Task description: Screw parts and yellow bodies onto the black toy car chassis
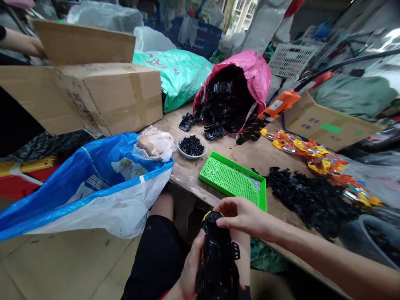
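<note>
A black plastic assembly [215, 254] with a yellow edge at its far end and an orange bit on its side is held over my lap. My left hand [191, 266] grips it along its left side. At the far end, the fingers of my right hand [234, 214] are pressed together on the assembly; any small part between them is hidden. Just beyond, a green perforated tray [231, 175] with small metal pieces lies at the table's edge. Left of the tray stands a bowl [191, 146] of small black parts.
An orange electric screwdriver [275, 109] hangs over the table [184, 166]. Black parts [309, 196] and orange-yellow parts [318, 156] lie right. A pink sack [254, 75], cardboard box [125, 96] and blue-white bag [125, 200] surround the workspace. Another person's arm [23, 41] shows upper left.
</note>
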`<action>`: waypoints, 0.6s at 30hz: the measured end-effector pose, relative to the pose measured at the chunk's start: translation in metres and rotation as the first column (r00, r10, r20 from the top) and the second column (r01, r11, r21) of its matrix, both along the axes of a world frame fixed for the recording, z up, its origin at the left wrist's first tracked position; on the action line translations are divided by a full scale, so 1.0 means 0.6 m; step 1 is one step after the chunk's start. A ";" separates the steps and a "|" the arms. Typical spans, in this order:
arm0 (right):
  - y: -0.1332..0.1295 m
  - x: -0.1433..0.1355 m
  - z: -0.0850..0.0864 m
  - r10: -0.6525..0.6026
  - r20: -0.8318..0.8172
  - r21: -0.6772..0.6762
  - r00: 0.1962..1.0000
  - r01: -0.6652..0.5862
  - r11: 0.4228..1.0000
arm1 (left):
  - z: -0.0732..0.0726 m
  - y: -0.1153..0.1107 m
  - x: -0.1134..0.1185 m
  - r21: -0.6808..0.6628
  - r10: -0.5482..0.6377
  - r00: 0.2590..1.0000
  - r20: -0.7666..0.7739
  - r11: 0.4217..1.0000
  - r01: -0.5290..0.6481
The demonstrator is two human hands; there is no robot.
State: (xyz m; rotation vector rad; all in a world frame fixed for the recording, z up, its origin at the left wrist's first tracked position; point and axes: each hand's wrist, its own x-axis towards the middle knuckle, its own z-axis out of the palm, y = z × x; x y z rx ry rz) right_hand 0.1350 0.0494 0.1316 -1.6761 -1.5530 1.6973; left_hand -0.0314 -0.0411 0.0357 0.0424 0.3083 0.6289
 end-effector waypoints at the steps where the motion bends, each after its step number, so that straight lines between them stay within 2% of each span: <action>1: 0.004 -0.004 -0.002 0.007 0.009 -0.001 1.000 -0.007 1.000 | -0.006 0.001 -0.002 0.013 0.015 1.000 -0.005 1.000 -0.015; 4: 0.015 -0.013 -0.012 0.021 0.022 -0.022 1.000 -0.020 1.000 | -0.027 0.005 -0.009 0.035 0.074 0.996 -0.051 0.997 -0.072; 7: 0.022 -0.018 -0.023 -0.029 -0.007 -0.054 1.000 0.029 0.998 | -0.045 0.008 -0.014 0.048 0.166 0.982 -0.089 0.986 -0.163; 10: 0.028 -0.023 -0.025 -0.059 -0.023 -0.101 0.998 0.057 0.993 | -0.047 0.012 -0.012 0.061 0.259 0.960 -0.107 0.965 -0.253; 13: 0.035 -0.028 -0.019 -0.021 -0.009 -0.111 1.000 0.019 0.994 | -0.034 0.018 -0.010 0.029 0.188 0.981 -0.041 0.982 -0.187; 15: 0.039 -0.032 -0.015 0.040 -0.020 -0.117 0.999 -0.042 0.992 | -0.021 0.022 -0.012 0.014 0.113 0.993 0.015 0.993 -0.113; 18: 0.044 -0.038 -0.011 0.125 -0.008 -0.074 0.992 -0.125 0.989 | -0.006 0.027 -0.022 0.018 0.072 0.996 0.051 0.997 -0.073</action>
